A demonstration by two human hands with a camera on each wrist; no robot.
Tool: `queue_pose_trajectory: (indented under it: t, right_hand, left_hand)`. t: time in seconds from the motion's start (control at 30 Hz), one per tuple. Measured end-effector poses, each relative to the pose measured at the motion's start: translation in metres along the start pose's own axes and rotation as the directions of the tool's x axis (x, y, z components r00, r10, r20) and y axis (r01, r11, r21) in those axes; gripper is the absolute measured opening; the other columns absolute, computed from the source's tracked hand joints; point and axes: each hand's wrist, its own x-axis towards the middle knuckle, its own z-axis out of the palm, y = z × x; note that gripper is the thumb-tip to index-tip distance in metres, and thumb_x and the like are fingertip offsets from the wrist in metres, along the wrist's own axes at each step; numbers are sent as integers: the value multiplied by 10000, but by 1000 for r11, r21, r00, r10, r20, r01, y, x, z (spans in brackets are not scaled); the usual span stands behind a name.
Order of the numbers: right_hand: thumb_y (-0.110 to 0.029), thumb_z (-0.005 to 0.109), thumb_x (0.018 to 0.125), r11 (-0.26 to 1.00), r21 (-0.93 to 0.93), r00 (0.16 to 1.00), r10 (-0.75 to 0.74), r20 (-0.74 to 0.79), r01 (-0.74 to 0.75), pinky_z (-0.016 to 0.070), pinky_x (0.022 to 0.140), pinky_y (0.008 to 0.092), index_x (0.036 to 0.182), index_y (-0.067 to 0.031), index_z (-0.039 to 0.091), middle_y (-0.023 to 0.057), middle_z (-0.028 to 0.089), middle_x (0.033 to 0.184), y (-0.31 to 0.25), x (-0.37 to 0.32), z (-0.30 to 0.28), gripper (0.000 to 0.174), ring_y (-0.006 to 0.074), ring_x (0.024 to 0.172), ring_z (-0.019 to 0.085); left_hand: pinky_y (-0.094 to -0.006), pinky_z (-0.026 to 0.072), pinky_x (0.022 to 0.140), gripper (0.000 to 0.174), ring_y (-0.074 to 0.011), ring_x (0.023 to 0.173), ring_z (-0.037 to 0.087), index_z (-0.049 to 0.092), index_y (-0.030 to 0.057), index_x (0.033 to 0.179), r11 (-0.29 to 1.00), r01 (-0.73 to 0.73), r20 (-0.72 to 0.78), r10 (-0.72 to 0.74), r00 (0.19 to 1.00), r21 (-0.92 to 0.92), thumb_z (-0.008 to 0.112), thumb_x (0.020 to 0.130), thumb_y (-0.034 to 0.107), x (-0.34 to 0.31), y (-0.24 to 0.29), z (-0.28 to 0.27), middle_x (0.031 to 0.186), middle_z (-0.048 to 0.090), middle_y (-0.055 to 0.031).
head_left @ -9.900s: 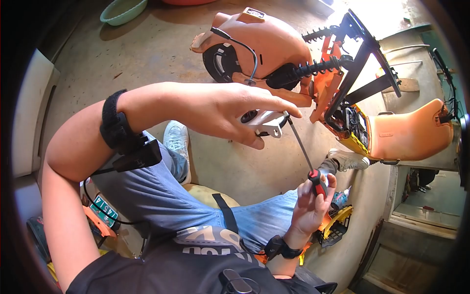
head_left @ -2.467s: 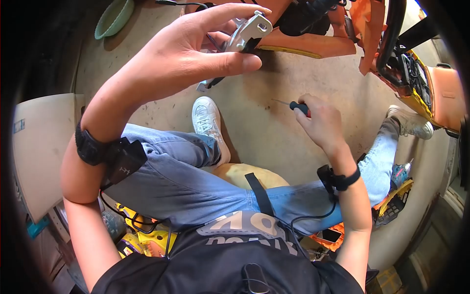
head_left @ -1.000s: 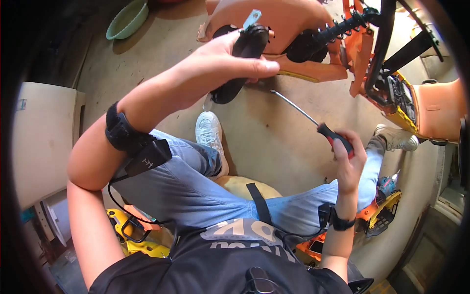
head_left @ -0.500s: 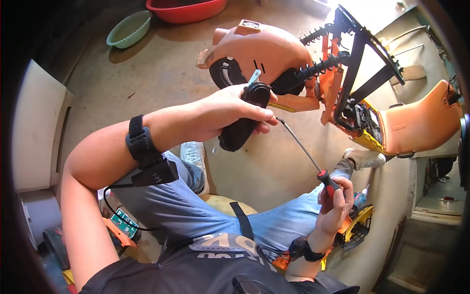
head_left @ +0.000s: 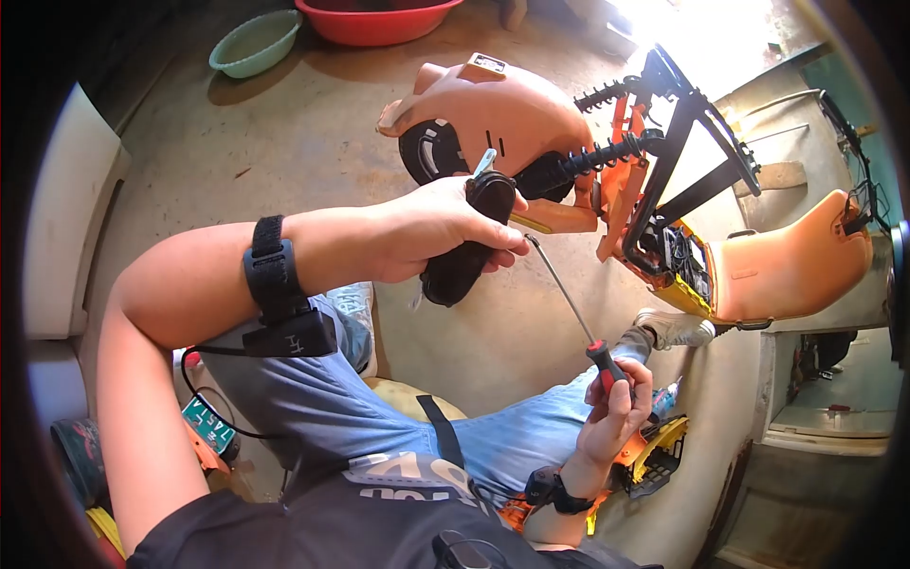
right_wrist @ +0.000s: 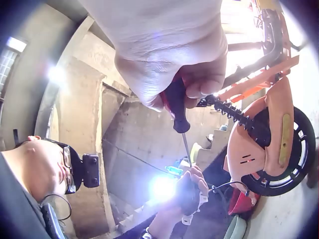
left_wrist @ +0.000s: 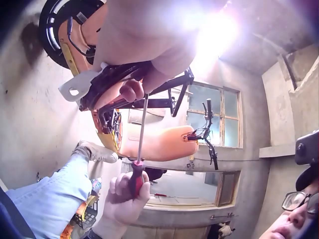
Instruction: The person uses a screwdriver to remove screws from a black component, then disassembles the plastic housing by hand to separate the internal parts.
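Note:
My left hand grips a black oblong housing with rounded ends, held up over the floor. A pale metal bracket with a slot sticks out from the housing. In my right hand is a screwdriver with a red and black handle, fingers and thumb around it. Its long shaft slants up to the left, the tip right at my left fingertips beside the housing. From the right wrist view, the screwdriver handle shows under the palm, and my left hand lies beyond the tip.
A partly stripped orange scooter lies ahead, its black frame and shock absorbers exposed. Green and red basins stand at the back. Yellow and orange parts lie by my right leg; a green number plate is at left.
The screwdriver was away from the housing 2.5 seconds ago; its tip is now at my left fingertips. The left hand has lowered the housing and turned it, black side towards the head camera.

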Motion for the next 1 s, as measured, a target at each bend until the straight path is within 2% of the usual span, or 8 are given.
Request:
queue_pose_trajectory:
  t: [0.53,0.6,0.83,0.9,0.97,1.0]
  right_hand:
    - [-294,656,926,1000,-13,1000,2,23,-1,427,547,231,1109,6,616,84,598,920,3,3,0,354,109,649,553]
    - [-375,642,964,998,-48,999,-30,35,32,383,552,218,1132,-21,587,20,549,762,2,3,3,396,86,626,510]
    - [-377,646,960,998,-61,999,-23,40,26,388,558,227,1138,-23,584,22,545,764,2,2,3,401,94,627,512]
    - [-297,660,916,1000,-18,1000,-1,22,2,421,554,226,1099,1,613,76,594,929,2,2,2,353,99,652,541]
    - [-314,665,913,1000,-16,1000,15,19,-15,419,556,228,1094,-2,612,76,590,934,1,0,-1,364,102,654,542]
    - [-331,669,910,1000,-13,999,29,17,-29,418,558,229,1089,-5,611,75,587,938,0,0,-2,376,105,657,543]
  left_hand:
    - [-299,560,789,433,-147,856,669,564,64,1232,998,-30,-16,31,999,51,804,876,123,10,-4,-3,994,684,-85]
    - [-299,554,790,428,-146,852,666,566,64,1231,998,-34,-24,35,999,61,801,878,119,11,-4,-3,990,683,-84]
    - [-291,524,802,419,-137,840,651,572,69,1243,994,-47,-11,49,999,95,785,883,92,11,-2,-4,942,677,-65]
    - [-290,524,800,409,-128,845,648,580,73,1234,990,-59,-18,62,998,131,785,880,85,10,0,-2,935,677,-53]
    - [-289,524,798,401,-120,851,645,588,77,1226,984,-70,-22,74,997,166,784,877,77,10,0,-3,927,677,-42]
    - [-284,516,799,391,-106,855,637,598,81,1214,967,-119,4,121,993,226,787,871,72,12,0,-5,920,677,-23]
